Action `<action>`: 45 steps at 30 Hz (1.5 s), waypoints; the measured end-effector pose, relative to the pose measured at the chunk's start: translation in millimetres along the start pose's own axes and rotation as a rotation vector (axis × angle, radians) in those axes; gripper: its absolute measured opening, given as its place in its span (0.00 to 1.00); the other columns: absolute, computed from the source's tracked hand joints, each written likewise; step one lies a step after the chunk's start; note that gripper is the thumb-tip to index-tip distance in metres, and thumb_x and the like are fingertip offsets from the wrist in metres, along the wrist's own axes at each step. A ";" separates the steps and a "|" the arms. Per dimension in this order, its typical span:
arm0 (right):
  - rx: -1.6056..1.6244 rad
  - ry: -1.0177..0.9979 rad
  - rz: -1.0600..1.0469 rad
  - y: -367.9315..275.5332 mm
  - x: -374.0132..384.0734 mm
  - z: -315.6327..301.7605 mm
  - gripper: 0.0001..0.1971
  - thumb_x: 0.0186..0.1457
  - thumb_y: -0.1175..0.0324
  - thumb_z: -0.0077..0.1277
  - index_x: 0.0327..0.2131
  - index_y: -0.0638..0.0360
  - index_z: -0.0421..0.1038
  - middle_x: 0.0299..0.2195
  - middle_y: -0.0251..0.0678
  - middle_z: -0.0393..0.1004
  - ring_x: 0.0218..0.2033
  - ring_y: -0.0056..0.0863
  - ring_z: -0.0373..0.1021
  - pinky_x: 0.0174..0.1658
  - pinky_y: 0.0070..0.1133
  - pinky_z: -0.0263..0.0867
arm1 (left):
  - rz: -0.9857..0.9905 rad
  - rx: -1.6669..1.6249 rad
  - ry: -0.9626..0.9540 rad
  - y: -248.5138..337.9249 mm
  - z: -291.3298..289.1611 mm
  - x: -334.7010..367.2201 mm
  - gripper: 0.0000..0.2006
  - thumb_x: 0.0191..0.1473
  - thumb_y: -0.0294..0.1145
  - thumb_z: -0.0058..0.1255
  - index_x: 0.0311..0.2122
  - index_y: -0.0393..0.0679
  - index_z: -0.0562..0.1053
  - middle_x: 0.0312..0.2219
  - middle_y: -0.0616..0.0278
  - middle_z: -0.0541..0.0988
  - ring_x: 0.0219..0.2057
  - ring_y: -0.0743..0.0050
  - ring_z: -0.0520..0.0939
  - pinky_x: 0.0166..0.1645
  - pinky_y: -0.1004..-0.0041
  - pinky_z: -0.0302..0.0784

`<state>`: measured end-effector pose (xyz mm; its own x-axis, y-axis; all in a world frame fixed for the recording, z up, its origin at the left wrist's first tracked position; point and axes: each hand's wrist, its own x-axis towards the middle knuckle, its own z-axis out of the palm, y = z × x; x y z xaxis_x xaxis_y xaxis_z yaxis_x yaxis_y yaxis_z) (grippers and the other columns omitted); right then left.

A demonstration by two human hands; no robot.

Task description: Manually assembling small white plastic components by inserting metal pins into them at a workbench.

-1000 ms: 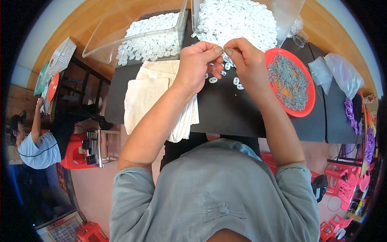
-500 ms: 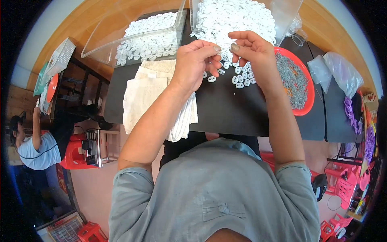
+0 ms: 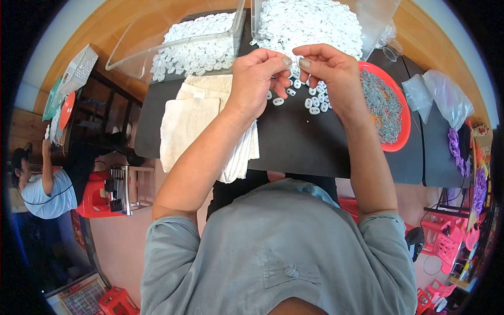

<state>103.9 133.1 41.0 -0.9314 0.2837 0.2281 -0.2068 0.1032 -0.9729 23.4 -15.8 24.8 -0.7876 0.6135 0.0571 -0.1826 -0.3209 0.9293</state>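
Note:
My left hand (image 3: 261, 79) is raised over the table, thumb and index fingertip pinched together; whatever lies between them is too small to make out. Close on its right, my right hand (image 3: 332, 73) has thumb and index finger closed on what looks like a small white piece (image 3: 298, 59), partly covered by the fingers. The fingertips of the two hands are a little apart. Below them, several loose white oval pieces with two holes (image 3: 314, 103) lie on the dark table (image 3: 299, 142). Beside my right wrist stands a red basin (image 3: 404, 126) full of small grey metal parts (image 3: 386, 107).
Two clear bins, left (image 3: 157, 52) and right (image 3: 375, 31), hold heaps of white pieces. Folded cream cloths (image 3: 189, 126) lie by my left forearm. Clear plastic bags (image 3: 446, 94) rest at the right. A person (image 3: 50, 191) sits at far left, near a red stool (image 3: 97, 194).
My hands have barely moved; the right index finger and thumb have drawn closer together, with a white piece now showing between them. The view has shifted slightly.

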 end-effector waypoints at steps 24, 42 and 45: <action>0.125 -0.010 0.198 6.3 2.4 0.9 0.07 0.53 0.70 0.54 0.32 0.64 0.72 0.23 0.32 0.74 0.20 0.17 0.68 0.23 0.13 0.60 | -0.030 -0.096 -0.028 -2.9 -0.4 1.8 0.06 0.52 0.25 0.51 0.30 0.33 0.72 0.21 0.58 0.75 0.19 0.74 0.76 0.19 0.76 0.73; 0.057 -0.121 0.159 -5.4 1.8 -12.6 0.08 0.56 0.67 0.51 0.29 0.62 0.72 0.22 0.29 0.73 0.21 0.14 0.67 0.23 0.11 0.58 | 0.162 -0.012 -0.120 0.6 6.5 -2.5 0.09 0.49 0.18 0.54 0.37 0.30 0.73 0.25 0.55 0.79 0.21 0.76 0.78 0.21 0.80 0.73; 0.036 -0.157 0.120 -5.7 1.7 -13.4 0.09 0.56 0.66 0.51 0.29 0.62 0.72 0.22 0.29 0.73 0.20 0.14 0.67 0.22 0.10 0.57 | 0.162 0.036 -0.136 2.8 8.3 -5.8 0.10 0.48 0.17 0.55 0.38 0.30 0.73 0.26 0.55 0.79 0.21 0.76 0.78 0.21 0.81 0.72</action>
<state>107.6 145.8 47.5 -0.9848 0.1392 0.1042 -0.0991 0.0430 -0.9941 32.3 -14.3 30.1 -0.7180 0.6485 0.2529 -0.0371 -0.3985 0.9164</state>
